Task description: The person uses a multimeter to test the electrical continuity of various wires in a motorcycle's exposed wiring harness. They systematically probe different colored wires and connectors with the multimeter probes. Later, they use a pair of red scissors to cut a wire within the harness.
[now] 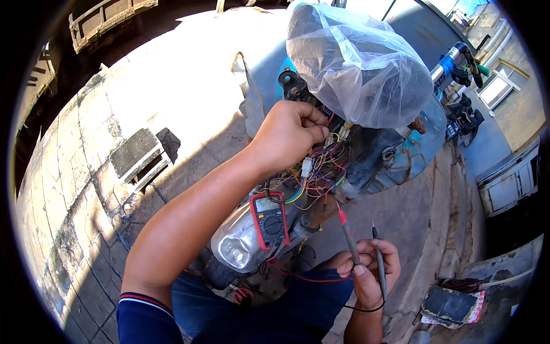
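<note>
My left hand [292, 135] reaches into the wiring of a motor vehicle, thumb and fingers pinched together beside a thin red wire. Exactly what it grips is hidden behind the fingers. Below it hangs a tangle of coloured wires [326, 166] with a white connector [306, 167]. My right hand [375, 272] holds two multimeter probes, a red-tipped one [346, 232] and a black one [379, 261], side by side, their points upward and apart from the wires. A red-and-black multimeter [269, 220] leans on a silver metal cylinder [238, 246], between my two arms.
Clear plastic sheeting [361, 63] wraps a bulky part just above the wires. Handlebars [452, 63] stick out at the upper right. On the paving to the left sits a small block-like stool [139, 157]. A dark book-like object [450, 304] lies at the lower right.
</note>
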A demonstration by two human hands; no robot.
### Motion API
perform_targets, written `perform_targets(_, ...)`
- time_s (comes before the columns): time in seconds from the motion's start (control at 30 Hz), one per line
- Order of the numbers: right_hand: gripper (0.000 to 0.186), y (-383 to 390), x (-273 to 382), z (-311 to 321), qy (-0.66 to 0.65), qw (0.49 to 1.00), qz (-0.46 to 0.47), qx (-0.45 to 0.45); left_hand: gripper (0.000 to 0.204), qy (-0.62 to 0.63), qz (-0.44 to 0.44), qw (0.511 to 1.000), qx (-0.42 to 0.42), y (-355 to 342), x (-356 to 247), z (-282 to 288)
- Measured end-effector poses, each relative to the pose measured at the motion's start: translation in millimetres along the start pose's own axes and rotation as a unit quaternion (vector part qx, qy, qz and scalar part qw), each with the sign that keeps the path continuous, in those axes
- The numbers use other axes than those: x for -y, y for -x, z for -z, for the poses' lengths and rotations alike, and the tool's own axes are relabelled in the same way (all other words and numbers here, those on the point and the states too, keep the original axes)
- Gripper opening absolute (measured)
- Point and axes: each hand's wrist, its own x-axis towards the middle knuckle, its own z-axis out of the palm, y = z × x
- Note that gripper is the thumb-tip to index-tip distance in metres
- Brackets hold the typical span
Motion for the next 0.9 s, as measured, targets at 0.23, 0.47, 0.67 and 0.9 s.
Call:
perform_targets(0.23,0.050,4.1,-1.9,14.4,-0.016,1.000,0.005,-0.008,0.018,0.061,-0.079,0.995,-0.008,-0.7,-5.2,-16.6)
perform_targets(0.47,0.049,9.0,-3.7,25.8,-0.010,0.999,0.024,-0.023,0.021,-0.130,-0.239,0.960,-0.069,-2.0,-3.0,-71.6)
perform_targets(0.67,0.054,11.5,-1.5,27.6,0.010,0.999,0.016,-0.040,0.030,-0.275,-0.296,0.909,-0.097,27.9,-7.4,-72.6)
perform_targets(0.9,0.050,5.4,-0.5,21.0,-0.005,1.000,0.014,-0.014,0.023,-0.238,-0.278,0.926,-0.087,53.7,-0.9,-8.3)
